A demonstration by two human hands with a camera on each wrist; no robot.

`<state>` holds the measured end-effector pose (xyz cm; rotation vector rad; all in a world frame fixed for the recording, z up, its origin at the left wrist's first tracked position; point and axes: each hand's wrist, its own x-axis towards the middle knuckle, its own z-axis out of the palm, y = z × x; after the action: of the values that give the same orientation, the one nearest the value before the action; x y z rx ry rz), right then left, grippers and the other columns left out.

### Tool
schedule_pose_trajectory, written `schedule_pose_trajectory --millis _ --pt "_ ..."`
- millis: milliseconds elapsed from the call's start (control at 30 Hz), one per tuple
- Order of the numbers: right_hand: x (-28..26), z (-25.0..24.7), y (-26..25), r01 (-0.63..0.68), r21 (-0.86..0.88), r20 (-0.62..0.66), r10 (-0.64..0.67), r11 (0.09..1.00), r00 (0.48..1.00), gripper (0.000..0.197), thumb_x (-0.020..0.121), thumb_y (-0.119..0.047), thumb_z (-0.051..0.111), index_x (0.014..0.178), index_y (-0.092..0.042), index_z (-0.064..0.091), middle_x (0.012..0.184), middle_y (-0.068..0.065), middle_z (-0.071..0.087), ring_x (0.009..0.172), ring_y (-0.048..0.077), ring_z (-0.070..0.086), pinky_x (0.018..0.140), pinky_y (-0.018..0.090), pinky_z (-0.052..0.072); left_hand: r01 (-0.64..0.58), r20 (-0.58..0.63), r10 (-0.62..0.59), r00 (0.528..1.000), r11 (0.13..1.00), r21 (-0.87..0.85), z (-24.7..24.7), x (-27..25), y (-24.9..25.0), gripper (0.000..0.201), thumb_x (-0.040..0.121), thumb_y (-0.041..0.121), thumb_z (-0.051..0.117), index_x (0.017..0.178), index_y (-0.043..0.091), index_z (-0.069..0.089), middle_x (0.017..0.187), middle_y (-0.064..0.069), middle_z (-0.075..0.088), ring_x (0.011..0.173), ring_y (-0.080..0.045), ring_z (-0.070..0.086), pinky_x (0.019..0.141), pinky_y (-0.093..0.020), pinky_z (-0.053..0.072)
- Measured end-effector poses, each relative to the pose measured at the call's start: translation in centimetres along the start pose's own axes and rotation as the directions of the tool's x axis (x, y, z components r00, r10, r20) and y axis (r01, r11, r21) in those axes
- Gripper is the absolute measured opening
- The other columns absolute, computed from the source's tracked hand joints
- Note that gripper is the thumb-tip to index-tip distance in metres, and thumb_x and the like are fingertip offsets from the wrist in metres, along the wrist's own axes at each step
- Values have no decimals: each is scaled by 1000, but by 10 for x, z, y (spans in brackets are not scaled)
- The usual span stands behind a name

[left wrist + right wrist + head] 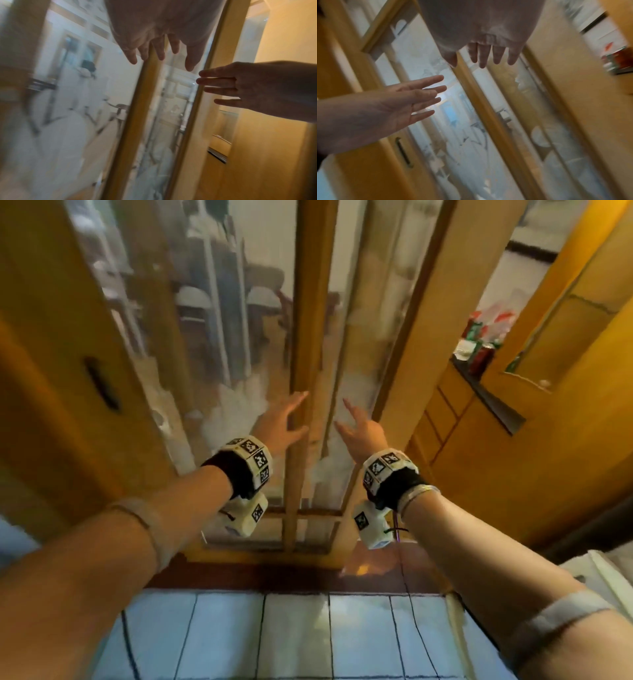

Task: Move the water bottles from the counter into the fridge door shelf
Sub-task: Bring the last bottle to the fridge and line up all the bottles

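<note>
Since no water bottle, fridge or fridge door shelf is shown in any view, the task's own things must be taken to lie out of frame, and the moment is judged a transit step, not a handling one. Both arms are stretched forward toward a glazed wooden door (260, 344), probably so that it can be slid or pushed aside; that is a judgement only. The left hand (281, 419) is held spread, fingers straight and slightly parted, nothing carried; it is placed at the central wooden bar (305, 460) of the door, and whether the bar is actually touched cannot be told, the wrist views being blurred. The right hand (359, 428) is likewise held flat and relaxed, fingers extended and apart, nothing pinched or gripped; it is seen just beside the bar, before the frosted glass pane (346, 392), contact again not certain. To the right a dark counter top (493, 402) is noted above yellow cabinet fronts, with red and green packets or cans (479, 344) standing on it, too blurred to be named; no bottles can be made out there. Pale blue floor tiles (294, 638) are seen below.
</note>
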<state>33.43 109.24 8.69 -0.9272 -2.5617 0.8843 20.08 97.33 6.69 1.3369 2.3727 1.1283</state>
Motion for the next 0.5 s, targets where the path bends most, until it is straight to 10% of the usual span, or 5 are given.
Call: schedule_pose_trajectory --millis 500 --pt "30 224 -258 365 94 274 -377 926 885 51 98 -30 40 145 -17 26 152 8 32 137 26 34 111 37 28 359 -306 -334 892 933 29 -234 -125 -202 65 89 18 57 145 22 25 153 -5 26 141 -22 25 114 -34 23"
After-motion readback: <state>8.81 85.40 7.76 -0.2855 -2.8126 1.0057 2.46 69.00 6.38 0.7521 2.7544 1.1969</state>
